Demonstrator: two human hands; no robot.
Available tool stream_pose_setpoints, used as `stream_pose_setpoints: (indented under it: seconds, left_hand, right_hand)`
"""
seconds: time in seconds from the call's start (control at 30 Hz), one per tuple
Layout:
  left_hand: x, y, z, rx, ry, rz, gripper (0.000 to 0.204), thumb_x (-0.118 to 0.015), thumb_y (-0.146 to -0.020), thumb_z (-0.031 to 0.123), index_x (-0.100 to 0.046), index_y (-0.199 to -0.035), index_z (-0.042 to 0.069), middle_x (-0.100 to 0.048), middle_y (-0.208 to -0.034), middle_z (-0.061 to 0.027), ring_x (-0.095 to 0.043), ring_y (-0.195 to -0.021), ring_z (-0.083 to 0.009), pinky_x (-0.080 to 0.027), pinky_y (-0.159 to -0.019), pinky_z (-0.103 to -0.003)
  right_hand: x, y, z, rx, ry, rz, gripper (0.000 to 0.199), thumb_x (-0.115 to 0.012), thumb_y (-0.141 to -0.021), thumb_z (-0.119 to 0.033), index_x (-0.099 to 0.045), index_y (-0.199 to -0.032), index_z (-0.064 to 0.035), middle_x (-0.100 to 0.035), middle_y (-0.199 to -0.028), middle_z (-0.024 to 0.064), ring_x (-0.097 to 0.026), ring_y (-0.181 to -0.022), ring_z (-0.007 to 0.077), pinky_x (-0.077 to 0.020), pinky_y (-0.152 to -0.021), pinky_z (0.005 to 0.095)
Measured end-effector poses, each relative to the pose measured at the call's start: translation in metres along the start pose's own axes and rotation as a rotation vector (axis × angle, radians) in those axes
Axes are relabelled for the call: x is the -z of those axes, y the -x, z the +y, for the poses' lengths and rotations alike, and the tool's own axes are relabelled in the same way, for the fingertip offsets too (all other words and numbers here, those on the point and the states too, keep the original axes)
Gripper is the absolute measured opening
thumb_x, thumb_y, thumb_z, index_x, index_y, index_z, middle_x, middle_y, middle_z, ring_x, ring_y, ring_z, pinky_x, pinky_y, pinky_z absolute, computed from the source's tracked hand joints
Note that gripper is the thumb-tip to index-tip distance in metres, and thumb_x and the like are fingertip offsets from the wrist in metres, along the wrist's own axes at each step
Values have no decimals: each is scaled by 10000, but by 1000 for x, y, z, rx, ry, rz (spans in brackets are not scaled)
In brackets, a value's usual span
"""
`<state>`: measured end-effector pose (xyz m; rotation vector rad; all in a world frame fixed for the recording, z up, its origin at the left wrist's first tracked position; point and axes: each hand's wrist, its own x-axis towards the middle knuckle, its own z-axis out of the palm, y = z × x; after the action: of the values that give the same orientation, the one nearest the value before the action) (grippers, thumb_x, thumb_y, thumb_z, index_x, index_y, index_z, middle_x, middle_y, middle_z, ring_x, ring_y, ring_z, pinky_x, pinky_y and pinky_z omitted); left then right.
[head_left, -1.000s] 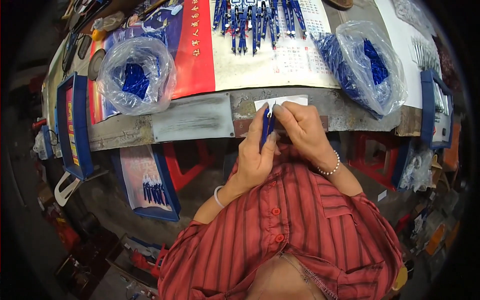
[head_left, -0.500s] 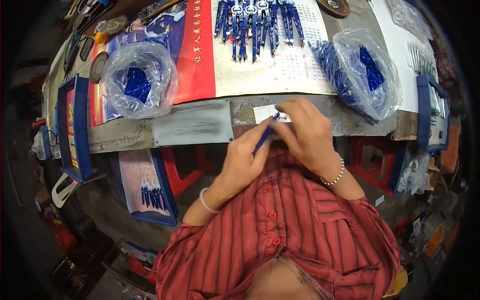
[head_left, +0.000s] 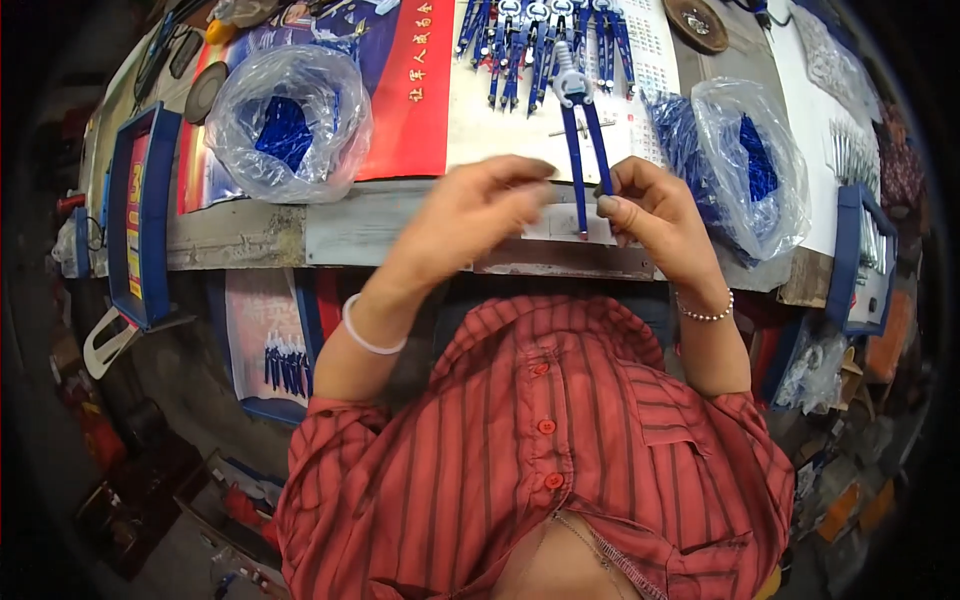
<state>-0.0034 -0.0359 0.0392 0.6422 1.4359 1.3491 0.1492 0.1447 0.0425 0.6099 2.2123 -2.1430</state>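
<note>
- Clear plastic bag (head_left: pixel 290 120) on the table's left, open at the top, holding a heap of blue parts.
- Second clear bag (head_left: pixel 750 165) on the right, also with blue parts; more of them spill beside it.
- Blue tray (head_left: pixel 140 215) at the left table edge; contents unclear.
- Row of finished blue compasses (head_left: pixel 540 40) lies at the far side of the table (head_left: pixel 240 235).
- Right hand (head_left: pixel 655 215), fingers curled, pinches one leg of a blue drawing compass (head_left: pixel 580 130), legs slightly spread, points toward the person, over the table edge.
- Left hand (head_left: pixel 470 215) raised just beside it, fingertips pressed together; whether they touch the compass, cannot tell.
- Both forearms angle up from the striped shirt (head_left: pixel 560 450).
</note>
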Motion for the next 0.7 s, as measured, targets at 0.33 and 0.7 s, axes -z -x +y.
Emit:
stream_pose_setpoints:
  seconds: [0.33, 0.7]
  left_hand:
    - [-7, -30, -28, 61, -111, -113, 147, -587, -900, 133, -591, -961, 0, -564, -740, 16, -528, -619, -40, -433, -549, -184]
    - [-8, -37, -45, -3, -291, -64, 100, -589, -822, 76, -558, -804, -17, -600, -640, -65, -565, -536, -108, -443, -491, -263]
  right_hand:
    - [-13, -35, 8, -32, -171, 136, 246, -659, -852, -154, -560, -1026, -12, -574, -779, -9, -468, -553, 34, -365, -490, 167]
    - [-9, -61, 26, -41, -36, 120, 209, -676, -849, -222, -594, -904, -37, -545, -673, -40, -419, -500, 9, -318, -427, 168]
